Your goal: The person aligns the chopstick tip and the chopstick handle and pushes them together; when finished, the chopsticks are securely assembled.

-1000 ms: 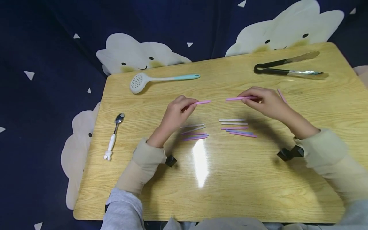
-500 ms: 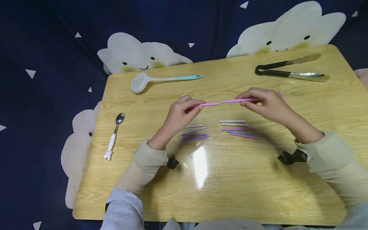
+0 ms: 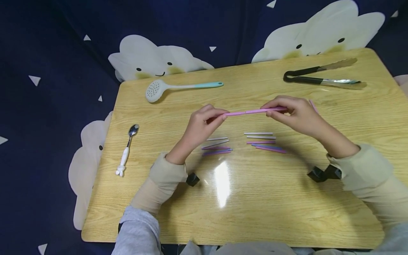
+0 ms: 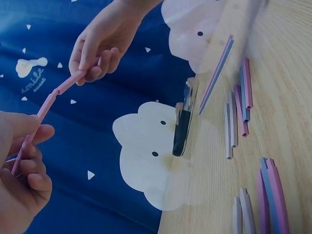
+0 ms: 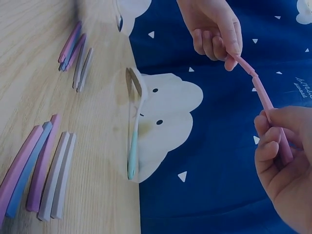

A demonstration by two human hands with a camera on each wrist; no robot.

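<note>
In the head view my left hand (image 3: 201, 124) pinches a slim pink stick (image 3: 235, 114), like a chopstick section, between thumb and fingertips. A thicker pink stick (image 3: 255, 111) is in my right hand (image 3: 296, 114), its rear end running back into the palm. The two sticks meet end to end above the table. At the meeting point they look slightly bent in the right wrist view, where a narrow tip of one stick (image 5: 264, 95) touches the other (image 5: 244, 64). Whether one is seated inside the other I cannot tell.
Below my hands lie two groups of white, pink, purple and blue sticks, left (image 3: 216, 152) and right (image 3: 267, 147). Another pink stick (image 3: 313, 106) lies beyond my right wrist. A slotted spoon (image 3: 155, 91), black-handled tongs (image 3: 302, 80) and a spoon (image 3: 125, 156) rest around the wooden table (image 3: 255, 212).
My left hand has moved right with its stick and the right hand slightly left. The gap between the two pink sticks has closed, and their ends now meet.
</note>
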